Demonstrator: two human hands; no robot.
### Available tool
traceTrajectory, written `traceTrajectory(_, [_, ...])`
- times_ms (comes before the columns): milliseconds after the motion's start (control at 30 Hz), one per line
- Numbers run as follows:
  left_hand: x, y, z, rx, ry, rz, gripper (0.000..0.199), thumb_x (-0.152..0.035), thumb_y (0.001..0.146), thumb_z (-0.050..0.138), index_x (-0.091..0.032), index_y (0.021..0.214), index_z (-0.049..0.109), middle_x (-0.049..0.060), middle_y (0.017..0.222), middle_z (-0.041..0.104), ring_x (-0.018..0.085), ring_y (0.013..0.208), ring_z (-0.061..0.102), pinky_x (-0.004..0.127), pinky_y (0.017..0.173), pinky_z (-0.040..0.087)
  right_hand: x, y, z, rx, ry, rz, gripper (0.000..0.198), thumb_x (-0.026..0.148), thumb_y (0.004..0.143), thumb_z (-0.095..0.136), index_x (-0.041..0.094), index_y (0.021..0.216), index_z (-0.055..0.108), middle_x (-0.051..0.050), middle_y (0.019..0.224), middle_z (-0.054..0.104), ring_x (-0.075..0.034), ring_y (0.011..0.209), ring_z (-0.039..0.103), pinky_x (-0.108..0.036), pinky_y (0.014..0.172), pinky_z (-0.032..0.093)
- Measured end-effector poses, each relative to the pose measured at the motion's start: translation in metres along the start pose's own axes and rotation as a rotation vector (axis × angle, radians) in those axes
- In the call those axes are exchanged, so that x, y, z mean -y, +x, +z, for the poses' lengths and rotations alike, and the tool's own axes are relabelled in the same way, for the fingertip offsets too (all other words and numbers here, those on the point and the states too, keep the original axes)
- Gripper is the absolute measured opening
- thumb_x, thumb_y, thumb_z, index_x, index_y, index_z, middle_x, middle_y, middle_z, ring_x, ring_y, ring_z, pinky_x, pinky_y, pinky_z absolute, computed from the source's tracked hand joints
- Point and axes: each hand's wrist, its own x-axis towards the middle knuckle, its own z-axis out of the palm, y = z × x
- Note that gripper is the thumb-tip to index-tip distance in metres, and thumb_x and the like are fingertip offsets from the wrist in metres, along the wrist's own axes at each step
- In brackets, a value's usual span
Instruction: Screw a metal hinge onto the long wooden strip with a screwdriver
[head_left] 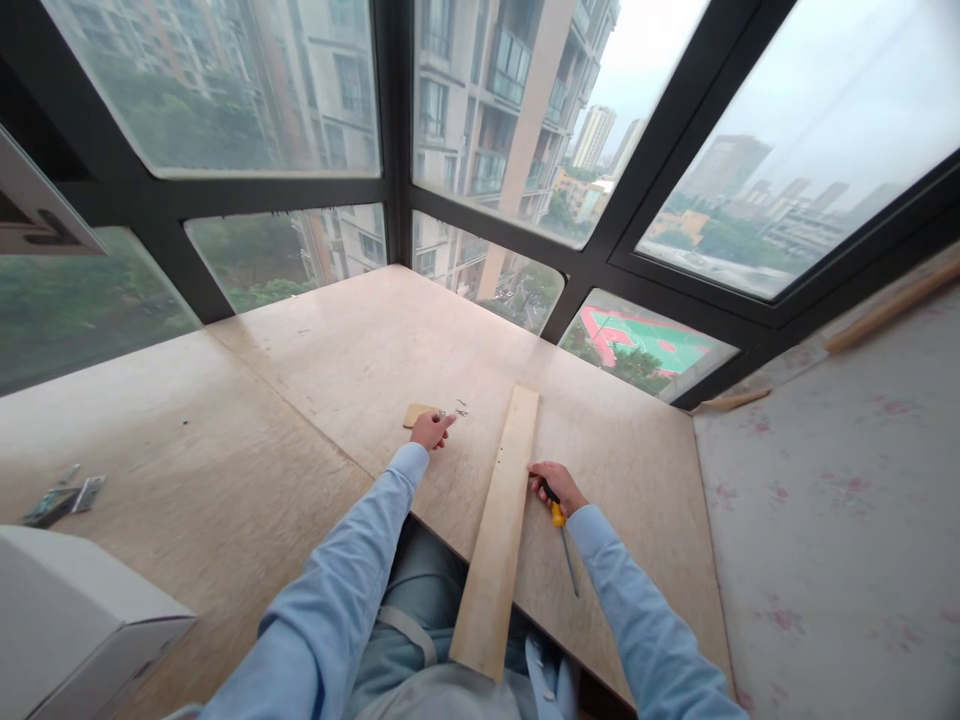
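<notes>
My left hand (431, 430) is over the tabletop with its fingers drawn together. Its fingertips are right beside several small metal screws (461, 410); whether a screw is between them is too small to make out. A small thin wooden piece (418, 414) lies partly behind this hand. My right hand (557, 486) is closed around a screwdriver (558, 514) with a black and yellow handle, its shaft pointing back toward me. Those fingers are by the right edge of a long wooden board (501, 510), which has small dark holes and juts over the table edge above my lap.
The wooden tabletop (300, 400) has a seam and reaches the dark-framed corner windows (397, 150). A white box (71, 620) stands at the lower left, with small metal hardware (66, 500) behind it. A flower-patterned wall (825, 530) bounds the right side.
</notes>
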Motion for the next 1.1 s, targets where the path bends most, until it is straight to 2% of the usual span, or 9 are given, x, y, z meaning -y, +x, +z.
traceTrajectory(200, [0.0,0.003,0.0,-0.043,-0.017,-0.049,0.049,-0.056,0.094,0.036,-0.022,0.059,0.044,0.001,0.043,0.046,0.013,0.033,0.044,0.025,0.038,0.028,0.0,0.001,0.0,-0.008,0.004,0.004,0.017,0.031,0.082,0.057,0.019,0.071,0.053,0.004,0.047,0.058,-0.007,0.029,0.041,-0.017,0.027,0.024])
traceTrajectory(300, [0.0,0.004,0.0,-0.038,-0.086,-0.057,0.052,-0.053,0.096,0.026,-0.022,0.059,0.043,0.001,0.042,0.043,0.014,0.032,0.042,0.026,0.038,0.027,0.0,0.001,0.0,-0.009,0.002,0.006,0.016,0.03,0.082,0.056,0.019,0.071,0.053,0.004,0.046,0.058,-0.007,0.028,0.041,-0.017,0.027,0.024])
traceTrajectory(500, [-0.004,0.001,0.003,0.019,-0.223,0.036,0.039,-0.044,0.097,0.035,-0.021,0.066,0.04,-0.004,0.049,0.044,0.009,0.034,0.041,0.021,0.038,0.027,-0.001,0.002,-0.001,-0.006,-0.003,0.013,0.017,0.032,0.082,0.057,0.019,0.071,0.053,0.004,0.047,0.058,-0.007,0.028,0.04,-0.017,0.026,0.024])
traceTrajectory(633, [-0.005,-0.003,0.006,0.034,-0.474,0.107,0.029,-0.041,0.091,0.053,-0.02,0.075,0.042,-0.004,0.058,0.054,0.008,0.039,0.049,0.018,0.038,0.032,-0.002,0.003,-0.001,-0.002,0.007,0.006,0.018,0.032,0.081,0.058,0.019,0.071,0.053,0.003,0.047,0.059,-0.007,0.028,0.041,-0.017,0.026,0.024])
traceTrajectory(733, [-0.008,-0.006,0.005,0.036,-0.714,0.011,0.022,-0.033,0.089,0.061,-0.018,0.083,0.046,-0.001,0.068,0.062,0.006,0.045,0.054,0.015,0.04,0.035,-0.004,0.004,-0.001,-0.005,0.016,-0.005,0.017,0.031,0.082,0.056,0.019,0.071,0.053,0.003,0.047,0.059,-0.008,0.028,0.041,-0.017,0.026,0.024])
traceTrajectory(867, [-0.014,-0.009,-0.001,0.116,-0.896,-0.155,0.015,-0.028,0.094,0.054,-0.014,0.088,0.053,0.002,0.071,0.061,0.005,0.047,0.052,0.014,0.041,0.037,-0.006,0.004,-0.001,-0.004,0.024,-0.026,0.017,0.031,0.082,0.056,0.019,0.071,0.052,0.003,0.047,0.059,-0.008,0.027,0.041,-0.017,0.025,0.024])
traceTrajectory(967, [-0.018,-0.011,-0.005,0.227,-0.935,-0.225,0.024,-0.033,0.097,0.047,-0.014,0.084,0.053,-0.002,0.06,0.05,0.004,0.041,0.042,0.014,0.037,0.033,-0.007,0.004,-0.001,-0.002,0.025,-0.034,0.017,0.032,0.081,0.056,0.019,0.07,0.052,0.003,0.046,0.059,-0.008,0.027,0.041,-0.017,0.025,0.024])
traceTrajectory(1033, [-0.018,-0.013,-0.006,0.253,-0.897,-0.24,0.02,-0.027,0.097,0.045,-0.014,0.083,0.052,-0.005,0.055,0.042,0.004,0.037,0.033,0.013,0.034,0.026,-0.007,0.004,-0.002,-0.002,0.026,-0.036,0.018,0.033,0.08,0.057,0.019,0.07,0.051,0.004,0.046,0.059,-0.007,0.027,0.041,-0.017,0.025,0.023])
traceTrajectory(1100, [-0.018,-0.014,-0.005,0.238,-0.819,-0.234,0.012,-0.018,0.094,0.046,-0.014,0.085,0.053,-0.006,0.055,0.041,0.003,0.036,0.032,0.013,0.034,0.023,-0.007,0.003,-0.002,-0.003,0.027,-0.039,0.019,0.034,0.079,0.059,0.02,0.07,0.051,0.004,0.046,0.059,-0.007,0.027,0.041,-0.017,0.025,0.024])
